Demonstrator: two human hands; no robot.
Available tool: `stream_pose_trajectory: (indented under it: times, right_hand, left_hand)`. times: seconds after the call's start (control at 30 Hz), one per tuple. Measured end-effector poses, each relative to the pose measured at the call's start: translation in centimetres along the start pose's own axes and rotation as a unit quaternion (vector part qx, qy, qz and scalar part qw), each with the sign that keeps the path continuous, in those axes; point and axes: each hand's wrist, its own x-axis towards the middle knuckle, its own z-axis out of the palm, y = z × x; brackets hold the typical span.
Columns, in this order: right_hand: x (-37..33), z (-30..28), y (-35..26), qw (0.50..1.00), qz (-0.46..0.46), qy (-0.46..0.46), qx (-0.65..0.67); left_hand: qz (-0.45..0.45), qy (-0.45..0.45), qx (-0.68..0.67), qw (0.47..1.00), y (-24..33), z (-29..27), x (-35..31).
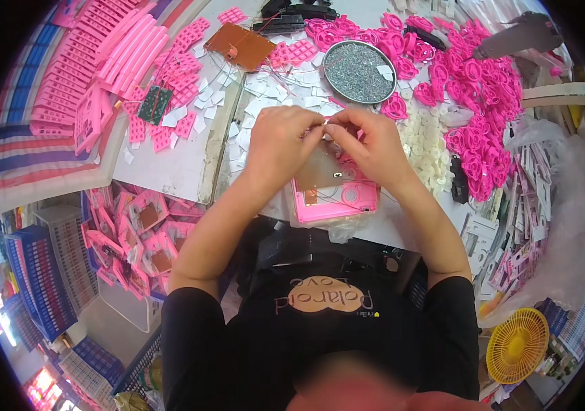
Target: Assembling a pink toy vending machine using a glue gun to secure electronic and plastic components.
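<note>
A pink plastic casing [333, 209] lies at the table's near edge, resting on crumpled clear plastic. Over its far part sits a brown circuit board [320, 175], with thin wires running across the casing. Above the board's far end, my left hand [280, 140] and my right hand [372, 145] meet. Thumb and forefinger are pinched together on each, fingertips nearly touching. Whatever is between them is too small and too covered to name. The far edge of the casing is hidden beneath both hands.
A round metal dish of small screws [359, 72] stands beyond my hands. Bright pink ring-shaped parts [474, 89] are heaped at right, near off-white discs [426, 147]. White paper pieces [214, 96], pink keypads [179, 79] and stacked pink casings [128, 48] lie left. A bin of assembled casings [145, 229] sits lower left.
</note>
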Motion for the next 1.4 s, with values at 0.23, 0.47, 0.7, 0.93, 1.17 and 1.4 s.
stream_pose_trajectory:
  times: [0.23,0.47,0.7,0.93,1.17,1.4]
  right_hand:
    - [-1.1,0.4,1.0,0.987,-0.121,0.045,-0.097]
    - [-3.9,0.6,0.7,0.996,-0.068,0.053,0.029]
    - [-3.7,0.2,0.1,0.995,-0.098,0.020,0.002]
    - [-3.8,-2.6,1.1,0.981,-0.169,-0.071,-0.066]
    - [4.4,-15.8,8.9,0.912,-0.117,0.142,-0.366]
    - [18.6,-20.9,17.5,0.836,-0.042,0.114,-0.535]
  left_hand:
    - [-0.162,-0.093,-0.090,0.978,2.0,-1.2,-1.1]
    - [-0.008,0.029,-0.053,0.998,1.8,-0.4,-1.8]
    - [0.063,0.013,-0.075,0.995,0.9,-0.2,-2.2]
    - [-0.044,0.005,-0.040,0.998,-0.2,-1.4,-2.1]
    - [-0.015,-0.054,-0.058,0.997,1.3,-1.1,-2.0]
    - [-0.021,-0.070,-0.034,0.997,0.9,-1.4,-2.8]
